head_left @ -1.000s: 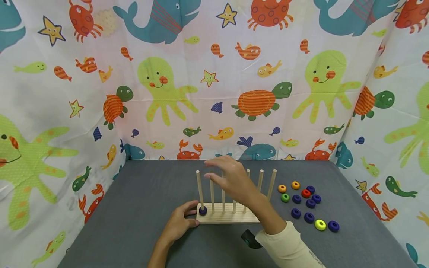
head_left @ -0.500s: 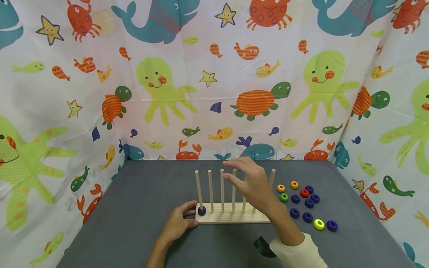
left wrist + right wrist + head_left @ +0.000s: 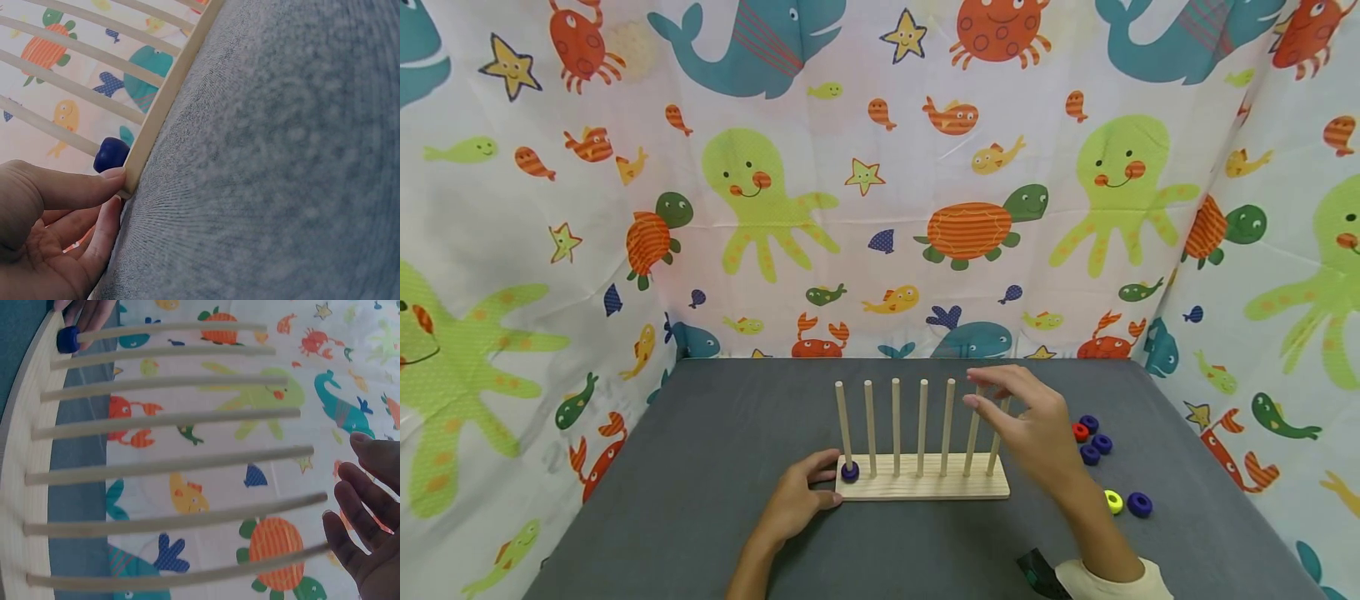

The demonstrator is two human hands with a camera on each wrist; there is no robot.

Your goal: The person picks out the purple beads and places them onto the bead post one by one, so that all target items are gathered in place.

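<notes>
A wooden peg rack (image 3: 925,488) with several upright pegs stands on the grey table. One dark blue ring (image 3: 850,472) sits at the bottom of its leftmost peg; the left wrist view shows the same blue ring (image 3: 112,155) close to the thumb. My left hand (image 3: 805,490) pinches the left end of the base between thumb and fingers. By the tops of the two rightmost pegs is my right hand (image 3: 1037,425), thumb and fingers spread apart. In the right wrist view that right hand (image 3: 372,515) holds nothing, its fingers near the peg ends.
To the right of my right hand lie loose blue rings (image 3: 1139,505), a red ring (image 3: 1080,432) and a yellow ring (image 3: 1114,502), some partly covered by the hand. A patterned sea-animal curtain (image 3: 880,250) borders the table (image 3: 752,417) behind and at the sides.
My right hand has moved rightward along the peg tops, from the left pegs to the rightmost ones. It now hides the orange and green rings. My left hand stays at the base.
</notes>
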